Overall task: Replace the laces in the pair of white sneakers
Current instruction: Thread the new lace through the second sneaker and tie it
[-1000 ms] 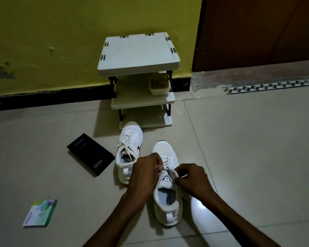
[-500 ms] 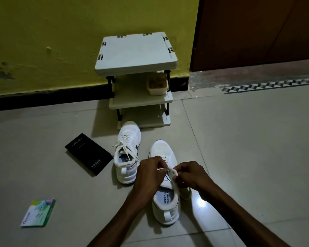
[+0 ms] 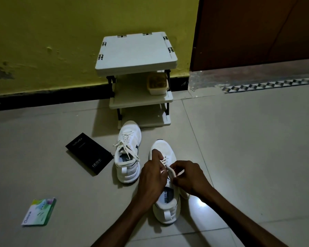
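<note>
Two white sneakers stand on the tiled floor, toes pointing away from me. The left sneaker is laced, with its lace ends loose over the opening. The right sneaker lies under both my hands. My left hand covers the left side of its eyelets and pinches the white lace at the tongue. My right hand pinches the same lace from the right side. Most of the lacing is hidden by my fingers.
A small white three-tier rack stands against the yellow wall, with a plastic tub on its middle shelf. A black phone box lies left of the sneakers. A green-white packet lies at lower left. A brown door is at the right.
Both hands have shifted slightly up the right sneaker toward its toe and closer together on the lace. The insole print now shows behind them.
</note>
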Demonstrator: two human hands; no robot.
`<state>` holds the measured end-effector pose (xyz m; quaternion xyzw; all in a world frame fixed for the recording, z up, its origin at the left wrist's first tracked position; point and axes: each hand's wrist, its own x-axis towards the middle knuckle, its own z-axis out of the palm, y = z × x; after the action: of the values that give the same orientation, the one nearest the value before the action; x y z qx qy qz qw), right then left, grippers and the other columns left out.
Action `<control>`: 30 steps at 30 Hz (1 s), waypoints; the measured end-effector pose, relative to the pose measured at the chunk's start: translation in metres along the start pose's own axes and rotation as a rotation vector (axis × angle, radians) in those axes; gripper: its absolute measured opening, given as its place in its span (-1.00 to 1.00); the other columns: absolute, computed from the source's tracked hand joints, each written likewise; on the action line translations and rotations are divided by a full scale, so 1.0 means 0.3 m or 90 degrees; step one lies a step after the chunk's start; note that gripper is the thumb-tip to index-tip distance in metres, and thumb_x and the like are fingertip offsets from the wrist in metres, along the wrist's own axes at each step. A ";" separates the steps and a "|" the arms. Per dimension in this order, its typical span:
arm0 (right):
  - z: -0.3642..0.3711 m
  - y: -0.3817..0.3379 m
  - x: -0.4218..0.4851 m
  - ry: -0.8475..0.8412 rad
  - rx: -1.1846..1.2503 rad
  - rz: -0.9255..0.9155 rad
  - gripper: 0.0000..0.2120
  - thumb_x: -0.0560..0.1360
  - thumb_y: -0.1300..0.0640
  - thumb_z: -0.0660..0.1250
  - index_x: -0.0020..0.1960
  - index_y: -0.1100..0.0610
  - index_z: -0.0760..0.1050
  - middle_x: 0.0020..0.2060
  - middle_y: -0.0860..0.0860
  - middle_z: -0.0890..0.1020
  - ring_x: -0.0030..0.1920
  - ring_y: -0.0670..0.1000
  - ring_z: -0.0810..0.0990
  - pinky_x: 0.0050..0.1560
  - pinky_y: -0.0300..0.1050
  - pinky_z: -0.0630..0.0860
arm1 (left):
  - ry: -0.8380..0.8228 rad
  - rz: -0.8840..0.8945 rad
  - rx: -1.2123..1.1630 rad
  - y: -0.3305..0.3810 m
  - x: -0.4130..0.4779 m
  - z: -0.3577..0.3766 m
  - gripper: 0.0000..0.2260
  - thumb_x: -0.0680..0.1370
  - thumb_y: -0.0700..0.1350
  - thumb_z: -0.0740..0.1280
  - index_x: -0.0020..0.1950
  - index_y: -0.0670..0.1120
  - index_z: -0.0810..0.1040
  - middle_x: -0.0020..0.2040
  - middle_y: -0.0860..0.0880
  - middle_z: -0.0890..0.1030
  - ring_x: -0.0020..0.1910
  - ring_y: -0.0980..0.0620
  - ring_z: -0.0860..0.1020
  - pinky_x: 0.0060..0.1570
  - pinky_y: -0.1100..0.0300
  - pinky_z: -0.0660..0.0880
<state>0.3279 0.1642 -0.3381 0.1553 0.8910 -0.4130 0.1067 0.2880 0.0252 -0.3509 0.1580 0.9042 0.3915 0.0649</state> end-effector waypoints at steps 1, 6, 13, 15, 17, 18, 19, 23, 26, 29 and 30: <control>0.002 0.001 0.002 0.001 -0.002 -0.003 -0.73 0.31 0.17 0.48 -0.02 -0.06 0.62 -0.16 -0.14 0.67 -0.14 -0.13 0.64 -0.02 -0.08 0.60 | -0.003 -0.006 0.004 0.001 -0.004 0.005 -0.68 0.46 -0.24 0.31 0.08 0.03 0.27 -0.15 0.01 0.60 -0.15 0.01 0.57 -0.24 0.17 0.44; 0.005 0.019 0.016 -0.019 0.013 0.000 -0.68 0.31 0.12 0.50 0.05 -0.05 0.63 -0.15 -0.14 0.67 -0.17 -0.14 0.64 -0.02 -0.06 0.61 | -0.004 -0.061 -0.071 -0.016 0.001 0.016 -0.65 0.43 -0.25 0.34 0.06 0.04 0.28 -0.21 0.05 0.62 -0.18 0.11 0.56 -0.22 0.21 0.45; -0.017 0.036 0.023 -0.001 0.236 -0.009 -0.90 0.51 0.23 0.38 -0.13 0.13 0.67 -0.27 0.04 0.69 -0.27 0.00 0.68 -0.24 -0.17 0.61 | 0.028 -0.109 -0.123 -0.039 0.007 0.015 -0.68 0.41 -0.18 0.44 0.06 0.05 0.41 -0.26 0.07 0.65 -0.19 0.17 0.60 -0.19 0.23 0.49; -0.007 0.025 0.027 0.046 0.247 -0.007 -0.94 0.42 0.25 0.48 -0.23 0.16 0.66 -0.35 0.05 0.68 -0.35 -0.03 0.64 -0.33 -0.23 0.55 | 0.004 -0.114 -0.097 -0.039 0.021 0.012 -0.62 0.42 -0.15 0.45 0.14 0.07 0.38 -0.23 0.06 0.66 -0.16 0.10 0.61 -0.18 0.20 0.49; 0.005 0.017 0.042 0.069 0.208 -0.006 -0.90 0.36 0.24 0.52 -0.30 0.12 0.65 -0.40 0.02 0.67 -0.38 -0.03 0.65 -0.30 -0.13 0.60 | -0.032 -0.124 -0.071 -0.036 0.035 0.006 -0.53 0.41 -0.11 0.47 0.21 0.09 0.33 -0.20 0.05 0.66 -0.15 0.08 0.61 -0.16 0.17 0.51; 0.005 0.009 0.050 0.072 0.178 -0.009 -0.89 0.35 0.24 0.51 -0.33 0.10 0.64 -0.42 0.00 0.67 -0.38 -0.05 0.65 -0.24 -0.08 0.63 | -0.048 -0.132 -0.066 -0.035 0.041 -0.001 -0.50 0.40 -0.09 0.48 0.23 0.08 0.31 -0.19 0.06 0.65 -0.16 0.09 0.61 -0.15 0.17 0.51; -0.002 -0.001 0.059 0.079 0.146 -0.012 -0.87 0.34 0.24 0.50 -0.35 0.09 0.64 -0.43 -0.02 0.66 -0.37 -0.06 0.65 -0.20 -0.06 0.63 | -0.062 -0.138 -0.064 -0.034 0.046 -0.006 -0.48 0.39 -0.09 0.49 0.25 0.07 0.30 -0.19 0.07 0.64 -0.17 0.09 0.61 -0.16 0.19 0.51; -0.113 -0.104 0.050 0.144 0.194 -0.020 -0.80 0.40 0.29 0.44 -0.34 0.06 0.61 -0.42 -0.04 0.63 -0.37 -0.08 0.58 -0.19 -0.10 0.58 | -0.092 -0.117 -0.023 -0.029 0.050 -0.014 -0.44 0.42 -0.08 0.47 0.32 0.03 0.28 -0.22 0.12 0.61 -0.09 0.01 0.62 -0.06 0.14 0.53; -0.259 -0.217 0.010 0.140 0.432 -0.088 -0.75 0.47 0.39 0.30 -0.30 0.13 0.57 -0.35 0.02 0.62 -0.28 -0.05 0.57 -0.16 -0.15 0.55 | -0.104 -0.113 -0.011 -0.034 0.049 -0.010 -0.44 0.42 -0.04 0.43 0.35 0.05 0.28 -0.11 0.05 0.65 -0.01 -0.05 0.62 0.00 0.09 0.53; -0.334 -0.291 -0.015 0.051 0.628 -0.130 -0.77 0.56 0.34 0.19 -0.24 0.17 0.49 -0.27 0.04 0.59 -0.19 -0.01 0.60 -0.01 -0.11 0.62 | -0.109 -0.091 -0.004 -0.034 0.045 -0.009 -0.56 0.46 -0.08 0.42 0.29 0.09 0.35 0.03 0.00 0.66 0.04 -0.04 0.61 -0.03 0.18 0.48; -0.330 -0.298 -0.015 0.003 0.694 -0.112 -0.77 0.58 0.31 0.15 -0.21 0.17 0.46 -0.25 0.05 0.59 -0.17 0.01 0.61 0.02 -0.07 0.62 | -0.100 -0.074 0.011 -0.028 0.042 -0.012 -0.59 0.47 -0.13 0.40 0.27 0.09 0.39 0.04 -0.02 0.64 0.06 -0.03 0.60 -0.01 0.18 0.49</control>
<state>0.2932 0.1849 -0.2108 0.1141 0.5583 -0.8213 -0.0261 0.2731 0.0214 -0.3544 0.1362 0.9073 0.3657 0.1566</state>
